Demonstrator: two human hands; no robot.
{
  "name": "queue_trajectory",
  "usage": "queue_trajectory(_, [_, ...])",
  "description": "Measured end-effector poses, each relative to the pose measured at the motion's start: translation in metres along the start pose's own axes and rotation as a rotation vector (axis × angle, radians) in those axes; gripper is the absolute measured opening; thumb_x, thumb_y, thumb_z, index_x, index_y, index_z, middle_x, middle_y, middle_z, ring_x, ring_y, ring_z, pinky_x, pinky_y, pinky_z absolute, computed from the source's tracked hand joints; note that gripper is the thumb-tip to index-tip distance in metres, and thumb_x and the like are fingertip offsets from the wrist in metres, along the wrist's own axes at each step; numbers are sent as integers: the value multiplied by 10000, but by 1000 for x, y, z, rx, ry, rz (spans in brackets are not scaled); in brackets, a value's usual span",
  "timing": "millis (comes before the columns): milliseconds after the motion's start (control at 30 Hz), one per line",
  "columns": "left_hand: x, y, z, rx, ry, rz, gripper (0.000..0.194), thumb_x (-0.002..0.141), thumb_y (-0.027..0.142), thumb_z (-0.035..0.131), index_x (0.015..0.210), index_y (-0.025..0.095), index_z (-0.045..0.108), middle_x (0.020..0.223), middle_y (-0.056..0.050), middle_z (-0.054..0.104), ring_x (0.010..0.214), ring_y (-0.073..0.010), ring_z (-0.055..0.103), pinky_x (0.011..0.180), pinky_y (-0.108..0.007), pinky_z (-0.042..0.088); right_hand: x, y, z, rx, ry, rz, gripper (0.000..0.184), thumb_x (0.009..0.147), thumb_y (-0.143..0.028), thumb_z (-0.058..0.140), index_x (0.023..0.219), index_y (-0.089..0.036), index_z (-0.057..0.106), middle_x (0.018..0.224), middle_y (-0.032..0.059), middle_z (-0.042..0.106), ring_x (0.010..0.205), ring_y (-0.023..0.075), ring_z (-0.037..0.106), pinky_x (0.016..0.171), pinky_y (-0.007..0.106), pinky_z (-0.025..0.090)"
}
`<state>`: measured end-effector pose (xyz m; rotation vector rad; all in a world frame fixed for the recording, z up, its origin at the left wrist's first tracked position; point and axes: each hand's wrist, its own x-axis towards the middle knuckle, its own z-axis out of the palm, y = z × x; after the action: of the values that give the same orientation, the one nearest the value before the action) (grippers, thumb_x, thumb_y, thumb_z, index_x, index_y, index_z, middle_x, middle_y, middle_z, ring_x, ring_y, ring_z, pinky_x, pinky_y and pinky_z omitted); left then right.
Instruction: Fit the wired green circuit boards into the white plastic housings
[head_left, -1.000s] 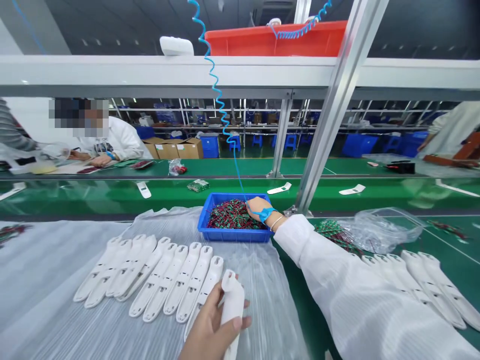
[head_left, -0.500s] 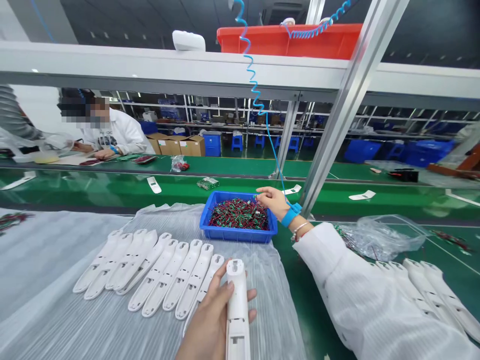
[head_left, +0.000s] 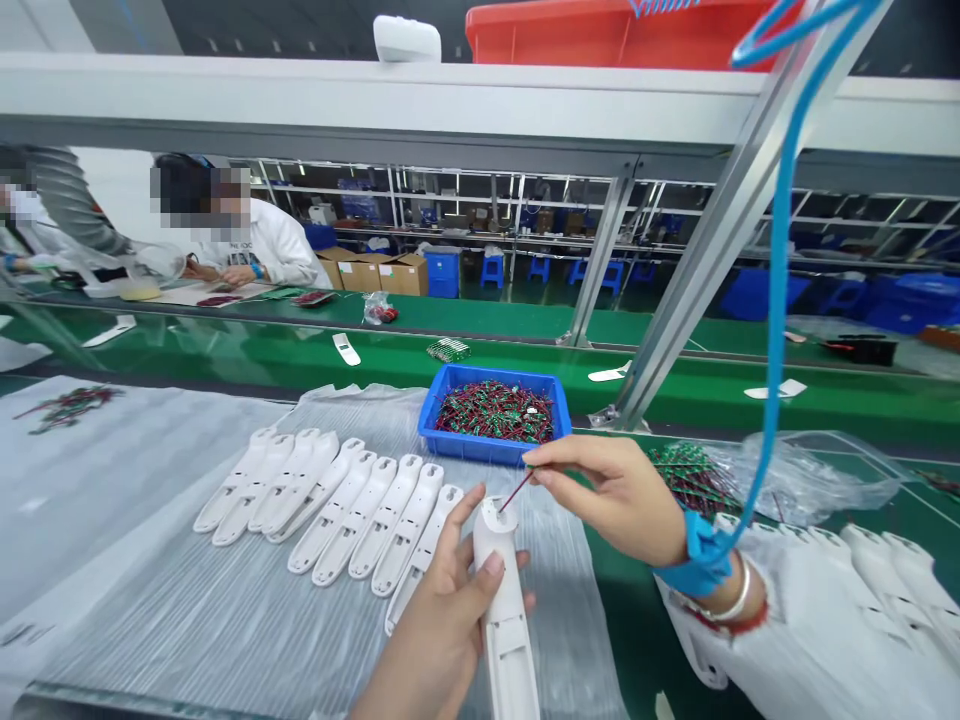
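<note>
My left hand [head_left: 457,610] is wrapped round a white plastic housing [head_left: 504,590], held with its rounded end up. Between thumb and fingertips, my right hand [head_left: 607,490] pinches a small wired part with a dark red wire [head_left: 517,490]. The wire's lower end meets the opening at the top of the housing; how far it goes in I cannot tell. Just behind stands a blue bin [head_left: 480,448] full of red-and-black wires with green pieces. Several similar white housings [head_left: 360,520] lie in a row on the sheet to the left.
A blue coiled cord [head_left: 780,240] runs from my right wrist up past the metal post [head_left: 697,250]. More housings [head_left: 892,570] and a clear plastic bag [head_left: 817,475] lie at right. White pieces rest on the green conveyor [head_left: 397,358]. Across it sits a co-worker [head_left: 277,240].
My right hand has come from the bin toward me, bringing a wired part to the top of the housing. My left hand still holds the housing, now tilted slightly. The view has shifted.
</note>
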<state>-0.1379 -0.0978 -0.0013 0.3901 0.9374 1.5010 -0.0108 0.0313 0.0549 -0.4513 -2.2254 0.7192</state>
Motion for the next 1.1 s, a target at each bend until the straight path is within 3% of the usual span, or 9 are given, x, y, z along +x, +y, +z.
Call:
queue_trajectory(167, [-4,-2,-1,59,-14,35,543,811,308,582,1287,361,327,1218,-62,464,1047,-258,532,829,-406,466,-12,0,11,-200,50,-255,229,805,-109,549,988,-227,619,882,7,704,782,120,660,708,222,530])
queue_trajectory(300, [-7,-5,0,80,-59,73,530,819,299,577,1282,363,326,1228,-56,471,1059,-248,530,821,-378,459,-19,0,19,-250,48,-319,205,808,-98,546,968,-219,592,828,8,700,732,133,643,659,261,521])
queue_trajectory(467, [-4,-11,-5,149,-116,156,385,814,290,590,1179,331,478,1311,-30,450,1141,-249,480,824,-330,456,-25,-2,26,-247,40,-387,173,809,-91,550,940,-197,588,864,30,700,820,149,650,738,304,519])
queue_trajectory(633, [0,-16,-12,216,-151,250,341,828,271,579,1155,351,524,1329,24,475,1288,-206,333,1003,-300,336,-27,-4,29,-239,91,-358,162,799,-101,565,921,-204,590,863,44,707,799,156,662,723,304,537])
queue_trajectory(800, [-2,-13,-11,192,-163,226,333,806,292,598,1134,312,546,1269,-31,519,1183,-253,461,981,-396,381,-29,-5,31,-173,121,-294,189,771,-93,589,903,-220,632,856,28,716,774,152,678,681,267,557])
queue_trajectory(1000, [-4,-13,-13,175,-195,212,305,790,295,615,1091,324,577,1206,-22,560,1096,-227,526,994,-415,367,-31,-7,25,81,34,-87,178,748,-142,649,875,-250,713,864,17,725,798,161,689,717,249,573])
queue_trajectory(1100, [-3,-13,-15,219,-202,203,284,788,323,613,1071,335,591,1182,-20,575,1068,-235,542,957,-416,398,-28,-5,22,387,-55,148,95,705,-172,700,781,-223,725,814,32,726,765,160,687,687,252,568])
